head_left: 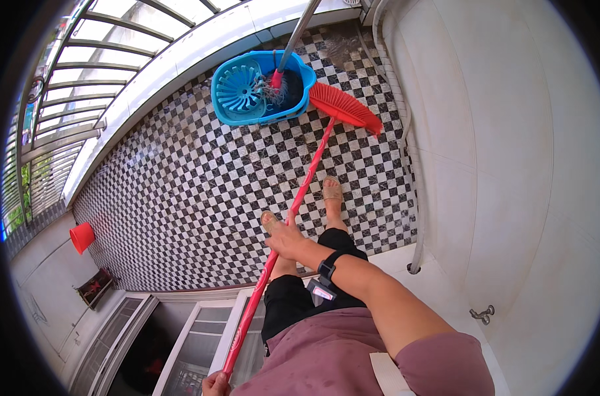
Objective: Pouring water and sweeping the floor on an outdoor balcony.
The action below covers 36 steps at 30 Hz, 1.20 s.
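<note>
The broom (293, 204) is red — a long thin stick with a bristly fan head by the blue bucket (260, 86). Right hand (285, 239) wraps the middle, left hand (215, 384) grips the end — fingers closed tight.

Floor: black-and-white checkered tiles (201, 191), wet-looking near the far wall.
Bucket: blue mop bucket (260, 89) stands on the tiles, mop inside.
Broom: red bristle head (345, 105) rests on tiles beside the bucket.
Feet: two sandalled feet (331, 193) on tiles.
</note>
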Tool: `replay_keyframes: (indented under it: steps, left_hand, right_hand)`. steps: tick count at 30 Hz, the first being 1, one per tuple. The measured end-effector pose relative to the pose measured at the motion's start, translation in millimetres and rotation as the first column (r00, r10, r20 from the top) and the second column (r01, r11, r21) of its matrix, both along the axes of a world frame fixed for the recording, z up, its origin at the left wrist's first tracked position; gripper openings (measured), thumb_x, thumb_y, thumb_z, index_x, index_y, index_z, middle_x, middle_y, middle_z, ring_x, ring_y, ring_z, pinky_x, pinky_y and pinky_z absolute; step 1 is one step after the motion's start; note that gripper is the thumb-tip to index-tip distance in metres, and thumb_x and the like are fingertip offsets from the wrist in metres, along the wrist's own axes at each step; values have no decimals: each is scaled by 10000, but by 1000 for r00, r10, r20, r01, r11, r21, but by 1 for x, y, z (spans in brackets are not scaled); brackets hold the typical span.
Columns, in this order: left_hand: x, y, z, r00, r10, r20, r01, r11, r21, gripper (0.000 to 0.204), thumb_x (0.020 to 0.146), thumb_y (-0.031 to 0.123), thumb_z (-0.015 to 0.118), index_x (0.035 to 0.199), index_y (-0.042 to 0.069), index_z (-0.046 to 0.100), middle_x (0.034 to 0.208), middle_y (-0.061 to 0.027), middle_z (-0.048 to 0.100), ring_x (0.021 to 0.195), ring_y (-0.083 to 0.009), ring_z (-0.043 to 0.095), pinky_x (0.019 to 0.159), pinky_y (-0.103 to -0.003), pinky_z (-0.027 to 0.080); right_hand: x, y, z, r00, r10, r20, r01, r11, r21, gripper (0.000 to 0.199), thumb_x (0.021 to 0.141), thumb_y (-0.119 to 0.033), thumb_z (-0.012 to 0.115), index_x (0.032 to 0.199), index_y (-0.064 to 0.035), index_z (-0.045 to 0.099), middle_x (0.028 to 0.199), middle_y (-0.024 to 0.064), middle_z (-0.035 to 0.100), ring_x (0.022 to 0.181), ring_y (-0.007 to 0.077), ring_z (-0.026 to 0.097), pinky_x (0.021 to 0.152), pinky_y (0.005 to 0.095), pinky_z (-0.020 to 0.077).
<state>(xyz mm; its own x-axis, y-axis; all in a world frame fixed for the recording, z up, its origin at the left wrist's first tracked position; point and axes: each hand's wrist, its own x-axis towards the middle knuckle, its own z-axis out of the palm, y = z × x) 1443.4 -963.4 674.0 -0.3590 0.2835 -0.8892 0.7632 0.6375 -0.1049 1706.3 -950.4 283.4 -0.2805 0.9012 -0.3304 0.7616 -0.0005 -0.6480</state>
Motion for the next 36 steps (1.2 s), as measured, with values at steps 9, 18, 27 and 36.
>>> replay_keyframes:
  steps: [9, 18, 27, 36]
  left_hand:
    - [-19, 104, -67, 901, -101, 422, 31, 985, 169, 387, 925, 275, 569, 1169, -24, 592, 543, 12, 509, 393, -29, 374, 370, -194, 249]
    - [-130, 228, 65, 941, -304, 148, 30, 511, 859, 257, 861, 205, 591, 861, -50, 621, 750, -71, 564, 658, -169, 550, 520, -250, 429]
    - [-65, 322, -15, -79, -524, 848, -461, 774, 435, 250, 927, 256, 475, 839, 27, 524, 834, -116, 539, 894, -195, 478, 769, -357, 403]
    - [64, 181, -56, -86, -337, 937, 250, 904, 348, 313, 777, 212, 553, 544, 47, 425, 597, -116, 529, 760, -321, 568, 956, -590, 362]
  right_hand:
    - [75, 92, 15, 927, -260, 271, 246, 965, 86, 82, 809, -212, 592, 853, -188, 657, 877, 8, 622, 1029, 222, 540, 980, 738, 147]
    - [-138, 119, 65, 875, -474, -95, 467, 880, -85, 108, 776, -111, 570, 854, -140, 639, 884, 81, 642, 1001, 290, 575, 967, 708, 220]
    - [-76, 53, 98, 590, -807, 26, 807, 590, 15, 150, 747, -83, 599, 844, -189, 644, 858, 38, 646, 978, 248, 559, 941, 608, 281]
    - [-58, -148, 4, 426, -893, 147, 904, 413, -110, 101, 755, -203, 630, 846, -236, 662, 838, -12, 642, 940, 275, 568, 768, 517, 396]
